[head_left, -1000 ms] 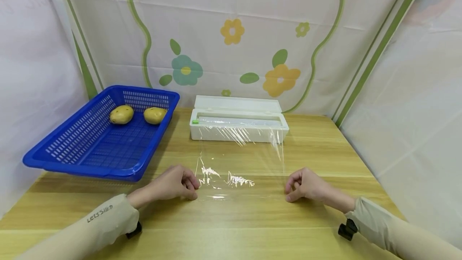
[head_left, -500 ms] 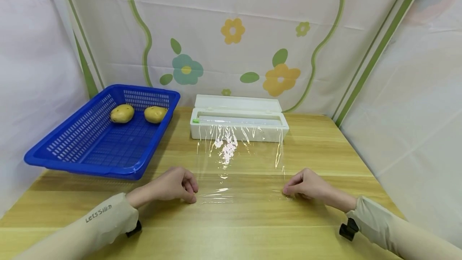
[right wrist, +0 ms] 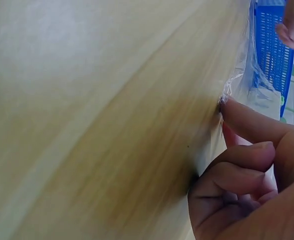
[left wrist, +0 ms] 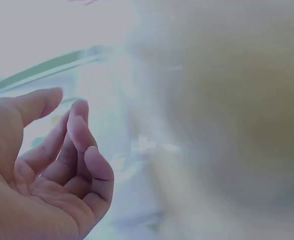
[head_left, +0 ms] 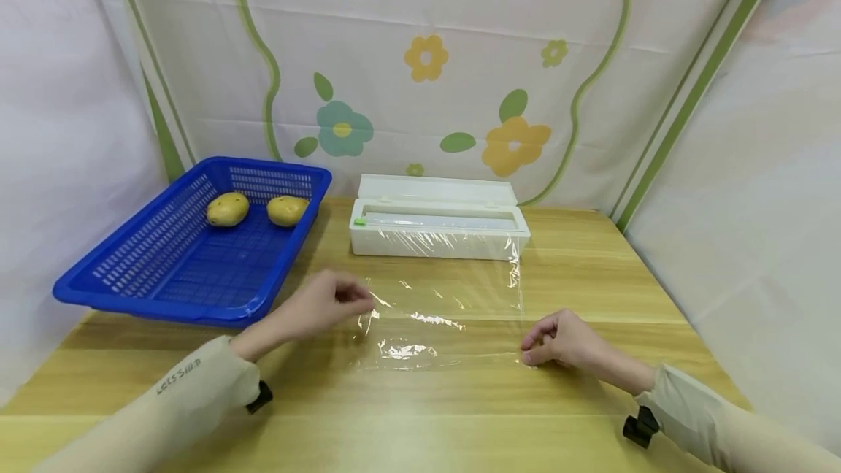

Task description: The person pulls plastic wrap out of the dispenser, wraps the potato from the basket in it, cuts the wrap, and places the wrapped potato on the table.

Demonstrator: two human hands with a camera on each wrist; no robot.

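Observation:
A sheet of clear plastic wrap [head_left: 427, 320] stretches over the table from the front of a white wrap dispenser box [head_left: 440, 243], whose lid stands raised. At the sheet's near right corner my right hand [head_left: 561, 341] pinches the film between thumb and forefinger, close above the wood. My left hand [head_left: 325, 305] hovers near the film's left edge. In the left wrist view, the left hand's thumb [left wrist: 44, 105] stands apart from its loosely bent fingers, with nothing between them. A small green slider [head_left: 359, 222] sits at the box's left end.
On the left stands a blue plastic basket [head_left: 217, 261] holding two potatoes [head_left: 227, 209]. A wooden table [head_left: 420, 429] lies beneath everything. Flower-patterned cloth walls [head_left: 394, 6] enclose the back and sides.
My left hand has let go of the near left corner and moved up and away from the table edge. The film's left side has shifted and wrinkled. The right hand stays about where it was.

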